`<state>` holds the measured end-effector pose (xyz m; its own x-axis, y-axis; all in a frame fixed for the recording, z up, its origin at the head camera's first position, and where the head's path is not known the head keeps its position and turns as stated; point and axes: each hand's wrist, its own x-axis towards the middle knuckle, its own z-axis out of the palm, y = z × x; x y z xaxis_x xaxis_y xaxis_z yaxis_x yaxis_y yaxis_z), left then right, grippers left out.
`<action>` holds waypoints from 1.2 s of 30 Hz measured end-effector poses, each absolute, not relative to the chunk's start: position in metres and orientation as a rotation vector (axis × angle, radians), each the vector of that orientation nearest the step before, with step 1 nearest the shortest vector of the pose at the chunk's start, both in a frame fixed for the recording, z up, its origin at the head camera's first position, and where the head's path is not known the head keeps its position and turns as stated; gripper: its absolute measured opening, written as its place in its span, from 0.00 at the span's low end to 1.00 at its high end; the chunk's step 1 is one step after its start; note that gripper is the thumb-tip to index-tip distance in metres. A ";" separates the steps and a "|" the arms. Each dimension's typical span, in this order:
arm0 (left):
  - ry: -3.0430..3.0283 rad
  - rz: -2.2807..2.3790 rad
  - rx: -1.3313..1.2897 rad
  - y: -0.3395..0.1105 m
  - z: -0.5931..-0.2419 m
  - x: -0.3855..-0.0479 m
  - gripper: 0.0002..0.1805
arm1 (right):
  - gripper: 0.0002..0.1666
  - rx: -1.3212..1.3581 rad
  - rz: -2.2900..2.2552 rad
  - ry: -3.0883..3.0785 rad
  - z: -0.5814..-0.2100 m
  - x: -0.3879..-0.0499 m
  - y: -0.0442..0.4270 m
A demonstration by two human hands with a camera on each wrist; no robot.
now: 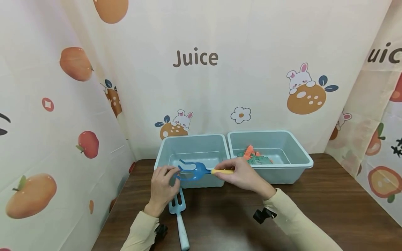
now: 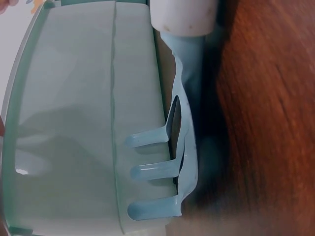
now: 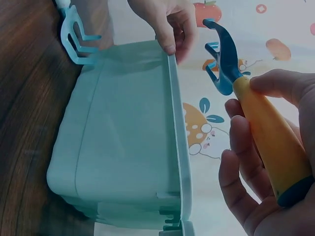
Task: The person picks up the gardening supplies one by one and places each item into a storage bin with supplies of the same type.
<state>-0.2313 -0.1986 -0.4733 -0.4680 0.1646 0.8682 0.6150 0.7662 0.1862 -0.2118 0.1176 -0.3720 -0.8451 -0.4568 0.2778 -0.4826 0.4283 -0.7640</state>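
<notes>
My right hand (image 1: 240, 172) holds a hand rake (image 1: 199, 171) by its yellow handle (image 3: 270, 140). Its blue head, with three bent prongs, points left over the front of the left bin (image 1: 194, 136), a pale blue-green plastic tub. At that bin's front left, my left hand (image 1: 163, 186) grips the rim, thumb outside, as the right wrist view shows; the fingertips are partly hidden. A second hand rake (image 1: 183, 232), light blue with a whitish handle, lies on the table below. In the left wrist view this light blue rake (image 2: 189, 167) has its prongs turned towards the bin wall.
To the right stands a matching bin (image 1: 279, 166) with a crumpled green and orange item (image 1: 259, 160) inside. Both bins sit at the back of a dark wooden table (image 1: 320, 195), against a fruit-printed curtain (image 1: 267, 52). More curtain hangs on both sides.
</notes>
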 end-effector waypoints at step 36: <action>-2.034 -0.652 -0.574 -0.197 -0.474 -0.230 0.09 | 0.14 0.695 1.350 -2.702 -0.359 -0.265 0.109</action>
<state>-0.2301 -0.1973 -0.4744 -0.4902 0.1451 0.8595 0.6178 0.7534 0.2251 -0.2652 0.1090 -0.3585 -0.8986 -0.3725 0.2319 -0.4090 0.5201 -0.7498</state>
